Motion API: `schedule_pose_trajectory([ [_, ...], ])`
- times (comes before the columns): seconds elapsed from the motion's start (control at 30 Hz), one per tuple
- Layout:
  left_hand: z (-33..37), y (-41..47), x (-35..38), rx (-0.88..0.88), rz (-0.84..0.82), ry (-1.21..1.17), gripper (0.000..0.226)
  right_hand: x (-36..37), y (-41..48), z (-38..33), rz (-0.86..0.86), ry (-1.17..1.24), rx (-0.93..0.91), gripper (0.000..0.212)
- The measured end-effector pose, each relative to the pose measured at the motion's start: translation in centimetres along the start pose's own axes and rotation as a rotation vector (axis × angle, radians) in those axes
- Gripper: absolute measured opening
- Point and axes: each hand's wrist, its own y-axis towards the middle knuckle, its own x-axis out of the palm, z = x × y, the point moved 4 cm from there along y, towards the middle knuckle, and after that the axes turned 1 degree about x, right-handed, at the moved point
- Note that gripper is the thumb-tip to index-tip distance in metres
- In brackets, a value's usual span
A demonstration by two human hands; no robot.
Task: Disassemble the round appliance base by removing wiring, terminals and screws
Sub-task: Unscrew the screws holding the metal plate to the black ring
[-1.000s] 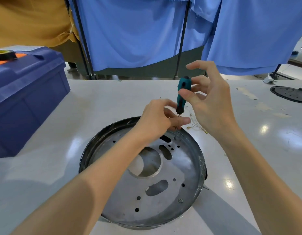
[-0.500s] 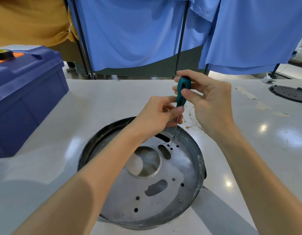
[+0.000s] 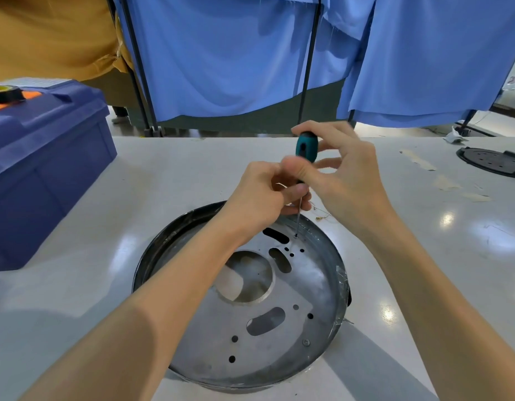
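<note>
Now — right hand [image 3: 347, 183], left hand [image 3: 257, 199] grip screwdriver [image 3: 306, 146] | base [image 3: 268, 353] beneath tip

Off-task stuff: glossy white desk [image 3: 100, 227], ceiling-light glare on the right half. Big blue lidded box [image 3: 48, 175] on the left edge, with a black tape roll [image 3: 4, 94] on its lid next to an orange patch [image 3: 30, 95]. Black perforated round disc [image 3: 493, 162] lies flat, far right. Beige tape strips [image 3: 418, 160] stuck to the desk near it. Behind the desk: blue curtains [image 3: 221, 53] on black poles [image 3: 308, 68], mustard cloth [image 3: 48, 33] top left, crumpled white scrap [image 3: 454, 138] on the floor at right.
</note>
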Motion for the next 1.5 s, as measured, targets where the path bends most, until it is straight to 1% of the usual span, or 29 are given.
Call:
schedule_pose_trajectory([
  [0.03, 0.1, 0.0, 0.1, 0.013, 0.017, 0.005, 0.007, 0.0, 0.1, 0.0, 0.015, -0.028, -0.007, 0.035],
  [0.1, 0.1, 0.0, 0.2, 0.014, 0.022, 0.016, 0.009, -0.2, 0.2, 0.0, 0.069, -0.028, -0.011, 0.035],
  [0.17, -0.1, 0.1, 0.1, -0.011, -0.027, 0.020, 0.010, -0.3, 0.1, 0.2, 0.086, -0.005, 0.007, 0.040],
  [0.23, -0.3, 0.1, 0.2, -0.048, -0.077, 0.019, 0.015, -0.4, 0.0, 0.3, 0.056, 0.021, 0.026, 0.043],
  [0.3, -0.4, 0.1, 0.1, -0.043, -0.063, 0.033, 0.014, -0.3, -0.1, 0.1, 0.015, 0.069, 0.016, 0.033],
  [0.33, -0.4, 0.1, 0.1, -0.032, -0.042, 0.032, 0.012, -0.3, 0.0, -0.1, 0.002, 0.075, -0.003, 0.026],
  [0.37, -0.4, 0.0, 0.1, -0.023, -0.024, 0.020, 0.011, -0.2, 0.0, -0.3, 0.002, 0.057, -0.014, 0.023],
  [0.43, -0.3, -0.1, 0.2, -0.022, -0.022, 0.009, 0.013, -0.3, 0.1, -0.2, 0.033, 0.035, -0.017, 0.029],
  [0.5, -0.3, -0.1, 0.2, -0.046, -0.070, 0.026, 0.015, -0.4, 0.1, 0.1, 0.065, 0.038, -0.004, 0.036],
  [0.57, -0.4, -0.1, 0.1, -0.069, -0.119, 0.024, 0.018, -0.6, 0.0, 0.2, 0.061, 0.037, 0.004, 0.041],
  [0.6, -0.4, -0.1, 0.0, -0.074, -0.117, 0.017, 0.017, -0.5, 0.0, 0.3, 0.041, 0.053, 0.009, 0.039],
  [0.67, -0.4, 0.0, -0.2, -0.051, -0.060, 0.020, 0.011, -0.3, -0.1, 0.1, -0.004, 0.094, 0.000, 0.025],
  [0.7, -0.4, 0.0, -0.2, -0.028, -0.019, 0.050, 0.016, -0.2, -0.1, 0.0, -0.016, 0.083, -0.003, 0.020],
  [0.77, -0.4, 0.2, 0.1, 0.000, 0.006, 0.110, 0.027, 0.0, -0.2, 0.0, -0.015, 0.039, 0.001, 0.035],
  [0.87, -0.3, 0.3, 0.5, -0.008, -0.085, 0.050, 0.025, 0.2, -0.5, 0.1, 0.032, 0.062, 0.009, 0.050],
  [0.9, -0.4, 0.3, 0.4, -0.029, -0.112, 0.018, 0.023, 0.2, -0.5, 0.2, 0.046, 0.078, 0.020, 0.051],
  [0.97, -0.7, 0.2, 0.2, -0.071, -0.143, -0.005, 0.019, 0.0, -0.4, 0.2, 0.049, 0.090, 0.030, 0.041],
  [1.03, -0.9, 0.1, 0.1, -0.083, -0.123, -0.011, 0.013, -0.1, -0.3, 0.3, 0.022, 0.117, 0.019, 0.030],
  [1.07, -1.0, 0.1, 0.1, -0.077, -0.088, -0.018, 0.007, 0.0, -0.2, 0.3, 0.004, 0.128, 0.021, 0.029],
  [1.1, -1.0, 0.1, 0.1, -0.075, -0.044, -0.029, 0.007, 0.0, -0.1, 0.4, -0.012, 0.118, 0.024, 0.031],
  [1.13, -1.1, 0.1, 0.2, -0.079, -0.005, -0.036, 0.016, 0.1, 0.0, 0.5, -0.018, 0.078, 0.022, 0.033],
  [1.2, -1.1, 0.2, 0.4, -0.075, 0.018, -0.024, 0.032, 0.2, 0.0, 0.6, -0.006, -0.007, 0.016, 0.042],
  [1.23, -1.0, 0.2, 0.4, -0.066, 0.004, -0.014, 0.035, 0.2, -0.1, 0.6, 0.007, -0.014, 0.014, 0.047],
  [1.3, -0.8, 0.2, 0.4, -0.070, -0.071, -0.006, 0.029, 0.2, -0.2, 0.8, 0.041, 0.015, 0.019, 0.051],
  [1.37, -0.7, 0.1, 0.2, -0.098, -0.146, -0.014, 0.018, -0.1, -0.2, 1.0, 0.062, 0.023, 0.011, 0.049],
  [1.4, -0.8, 0.1, 0.0, -0.106, -0.152, -0.016, 0.015, -0.1, -0.2, 1.0, 0.055, 0.018, 0.005, 0.045],
  [1.5, -0.9, 0.2, 0.0, -0.078, -0.076, 0.001, 0.014, 0.1, -0.1, 0.7, 0.032, 0.021, -0.010, 0.029],
])
